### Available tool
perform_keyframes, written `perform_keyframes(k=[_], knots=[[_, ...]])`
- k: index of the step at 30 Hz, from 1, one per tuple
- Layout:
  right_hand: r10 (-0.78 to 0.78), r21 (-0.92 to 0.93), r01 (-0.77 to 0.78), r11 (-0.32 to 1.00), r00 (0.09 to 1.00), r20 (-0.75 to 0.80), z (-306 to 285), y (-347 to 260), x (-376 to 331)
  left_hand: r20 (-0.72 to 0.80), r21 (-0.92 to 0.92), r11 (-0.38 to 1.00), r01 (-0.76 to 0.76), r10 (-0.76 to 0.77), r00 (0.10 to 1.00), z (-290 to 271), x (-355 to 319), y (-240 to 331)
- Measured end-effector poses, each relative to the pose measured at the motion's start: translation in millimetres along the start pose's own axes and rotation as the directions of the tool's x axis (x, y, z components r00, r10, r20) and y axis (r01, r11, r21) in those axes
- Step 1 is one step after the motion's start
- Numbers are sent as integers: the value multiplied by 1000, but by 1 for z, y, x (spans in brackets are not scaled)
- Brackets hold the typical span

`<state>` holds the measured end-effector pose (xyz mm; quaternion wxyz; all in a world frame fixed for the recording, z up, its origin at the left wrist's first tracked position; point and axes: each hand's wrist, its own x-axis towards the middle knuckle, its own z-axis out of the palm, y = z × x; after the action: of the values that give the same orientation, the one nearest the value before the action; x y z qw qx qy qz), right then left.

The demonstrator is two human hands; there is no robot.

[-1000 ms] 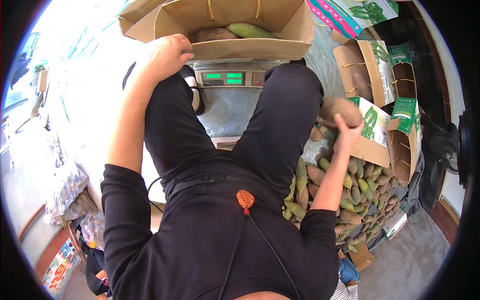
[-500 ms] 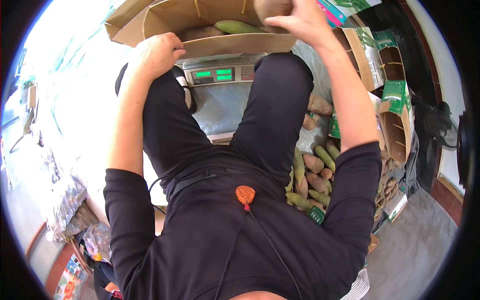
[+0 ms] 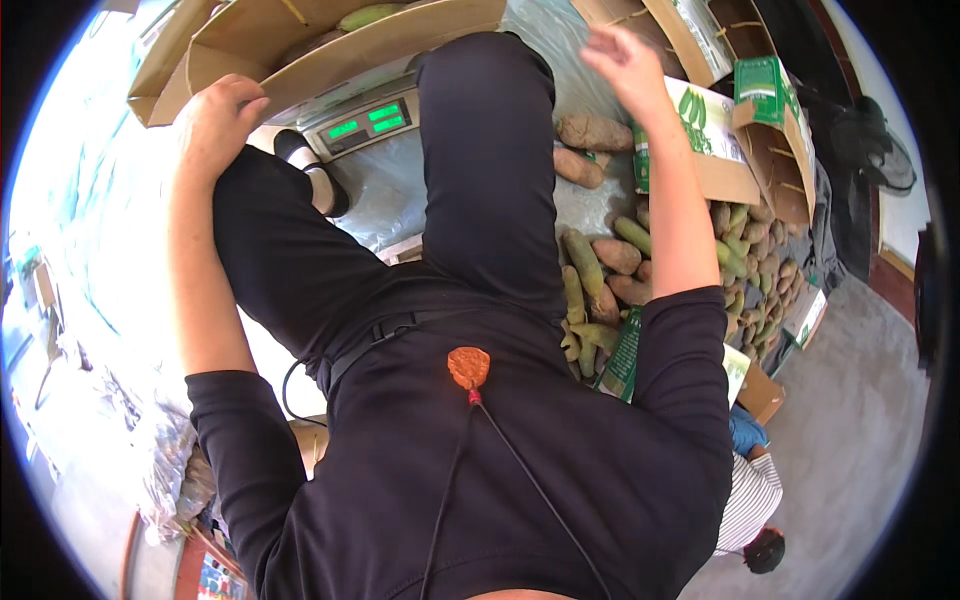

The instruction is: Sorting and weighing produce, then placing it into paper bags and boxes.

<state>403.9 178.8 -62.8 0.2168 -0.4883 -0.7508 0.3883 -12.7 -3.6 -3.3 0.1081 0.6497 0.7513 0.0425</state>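
Observation:
My left hand [image 3: 218, 120] is at the near left corner of an open cardboard box [image 3: 400, 45], its fingers curled over the flap edge. Inside the box lie a long green root vegetable [image 3: 370, 15] and something brown, partly cut off by the picture's top. Under the box's near side shows a weighing scale [image 3: 365, 125] with lit green displays. To the right of the box my right hand [image 3: 628, 68] is raised, empty, with its fingers apart. Nearest below it are large brown tubers [image 3: 594, 133] lying on plastic sheeting.
A pile of green and brown root vegetables [image 3: 610, 270] lies beside my right thigh, with more behind my right arm. Several printed cartons [image 3: 775, 120] stand at the right. Bagged goods [image 3: 165, 450] are at the lower left. Another person's striped sleeve [image 3: 750, 500] shows at the lower right.
My right hand has let go of the brown tuber it held over the box and has moved right of the box. My view has turned right; my left hand stays at the flap.

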Motion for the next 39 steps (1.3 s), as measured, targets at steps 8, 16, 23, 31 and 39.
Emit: perform_keyframes(k=[8,16,23,31,39], knots=[[491,-449,-404,797,866,91,37,178,-169,-42,-61,996,-58,56,998,6,1,-5],[816,-624,-590,513,560,142,86,224,-270,-55,54,997,-53,56,997,17,5,-13],[881,-809,-476,345,461,104,107,176,-262,-55,86,996,16,-11,998,13,1,-6],[899,-735,-608,301,437,6,116,196,-271,-2,70,996,50,-50,999,10,2,-1],[802,-783,-486,389,596,29,123,211,-285,23,105,992,71,-74,997,9,2,2]])
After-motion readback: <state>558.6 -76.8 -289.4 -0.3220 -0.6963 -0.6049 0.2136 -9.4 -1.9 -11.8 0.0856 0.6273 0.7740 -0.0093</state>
